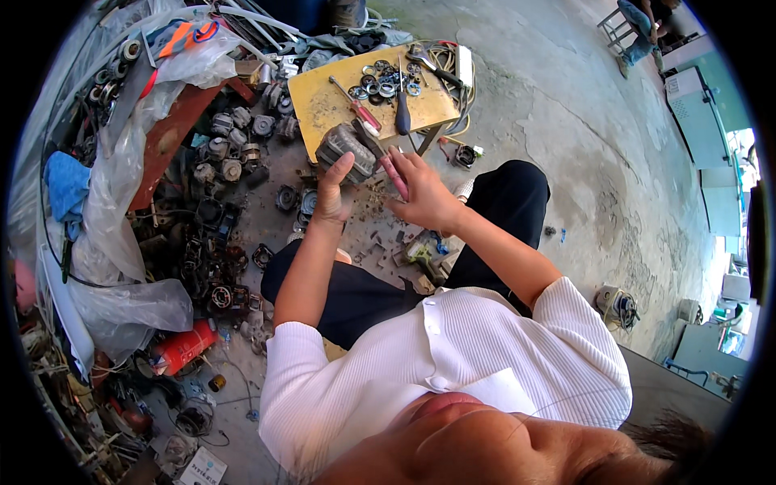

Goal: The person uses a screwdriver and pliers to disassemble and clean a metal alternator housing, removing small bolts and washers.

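Note:
My left hand (333, 190) is closed on a grey, ribbed metal motor part (349, 147), held at the near edge of a low yellow wooden table (311, 105). In my right hand (424, 194) is a tool with a pink handle (394, 178). Its dark, long head lies against or just over the motor part's right side; its exact kind does not show. A red-handled screwdriver (364, 113) and a dark-handled screwdriver (402, 117) lie on the table beyond my hands. Several rings (386, 87) are gathered near its far side.
Used motors (230, 145) and scrap are heaped on the left, with plastic sheeting (113, 242) and a red cylinder (184, 347). A green power tool (422, 255) lies between my feet. Coiled cable (443, 56) lies beside the table. Another person (640, 32) sits far right.

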A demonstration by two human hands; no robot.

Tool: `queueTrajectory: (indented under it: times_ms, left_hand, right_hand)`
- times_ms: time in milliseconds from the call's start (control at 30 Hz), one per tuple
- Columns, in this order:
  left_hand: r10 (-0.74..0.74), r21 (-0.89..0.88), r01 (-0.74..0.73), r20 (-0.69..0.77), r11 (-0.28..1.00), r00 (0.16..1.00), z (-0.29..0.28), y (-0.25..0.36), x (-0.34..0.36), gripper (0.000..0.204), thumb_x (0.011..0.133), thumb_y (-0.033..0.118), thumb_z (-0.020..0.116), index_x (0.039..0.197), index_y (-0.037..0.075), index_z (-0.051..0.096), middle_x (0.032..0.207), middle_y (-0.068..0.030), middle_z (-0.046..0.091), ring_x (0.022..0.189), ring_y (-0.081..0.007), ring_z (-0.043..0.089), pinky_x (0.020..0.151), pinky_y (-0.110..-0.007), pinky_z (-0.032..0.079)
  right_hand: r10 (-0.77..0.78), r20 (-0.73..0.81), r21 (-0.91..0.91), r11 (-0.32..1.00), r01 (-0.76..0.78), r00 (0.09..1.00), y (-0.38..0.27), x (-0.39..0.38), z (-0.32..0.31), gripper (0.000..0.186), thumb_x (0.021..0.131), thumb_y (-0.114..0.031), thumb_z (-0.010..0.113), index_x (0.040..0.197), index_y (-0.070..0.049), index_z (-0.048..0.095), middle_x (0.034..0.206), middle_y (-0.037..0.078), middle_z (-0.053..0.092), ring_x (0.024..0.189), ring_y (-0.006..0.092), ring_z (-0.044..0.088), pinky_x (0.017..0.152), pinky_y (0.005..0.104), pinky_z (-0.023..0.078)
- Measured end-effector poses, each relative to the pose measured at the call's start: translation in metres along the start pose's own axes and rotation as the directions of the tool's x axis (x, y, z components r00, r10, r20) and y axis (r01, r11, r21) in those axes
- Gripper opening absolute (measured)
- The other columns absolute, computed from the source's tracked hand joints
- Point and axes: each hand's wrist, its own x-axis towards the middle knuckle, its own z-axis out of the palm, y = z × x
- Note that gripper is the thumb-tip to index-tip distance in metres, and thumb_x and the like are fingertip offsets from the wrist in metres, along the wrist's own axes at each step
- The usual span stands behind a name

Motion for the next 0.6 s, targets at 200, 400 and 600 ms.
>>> queueTrajectory:
  times_ms: [200,400,600]
  left_hand:
    - [-0.006,0.008,0.006,-0.004,1.0,1.0,-0.008,-0.005,0.001,0.058,0.086,0.025,0.072,0.136,0.007,0.049,0.124,-0.0082,0.061,0.111,-0.0232,0.062,0.099,-0.043,0.05]
    - [-0.085,-0.021,0.086,0.017,0.996,0.996,-0.009,0.002,0.004,0.057,0.087,0.024,0.071,0.137,0.006,0.048,0.127,-0.01,0.06,0.114,-0.0251,0.062,0.1,-0.045,0.051]
    - [-0.083,0.065,0.084,-0.007,0.994,0.996,-0.008,0.006,0.006,0.056,0.088,0.021,0.071,0.136,0.005,0.048,0.125,-0.0112,0.061,0.111,-0.0254,0.063,0.097,-0.045,0.053]
  right_hand:
    - [-0.075,-0.132,-0.203,0.978,0.047,0.988,0.007,-0.008,0.015,0.074,0.082,-0.017,0.068,0.148,-0.004,0.035,0.128,0.022,0.053,0.118,0.0364,0.053,0.1,0.0409,0.043]
    - [0.157,-0.008,0.386,0.911,-0.142,0.988,0.003,-0.006,0.01,0.065,0.085,-0.013,0.061,0.146,-0.008,0.038,0.12,0.022,0.061,0.109,0.0381,0.061,0.095,0.0411,0.048]
    - [0.217,0.201,0.127,0.961,-0.245,0.955,-0.002,-0.001,-0.026,0.07,0.091,-0.018,0.063,0.152,-0.009,0.03,0.136,0.018,0.053,0.124,0.0278,0.055,0.102,0.0368,0.043]
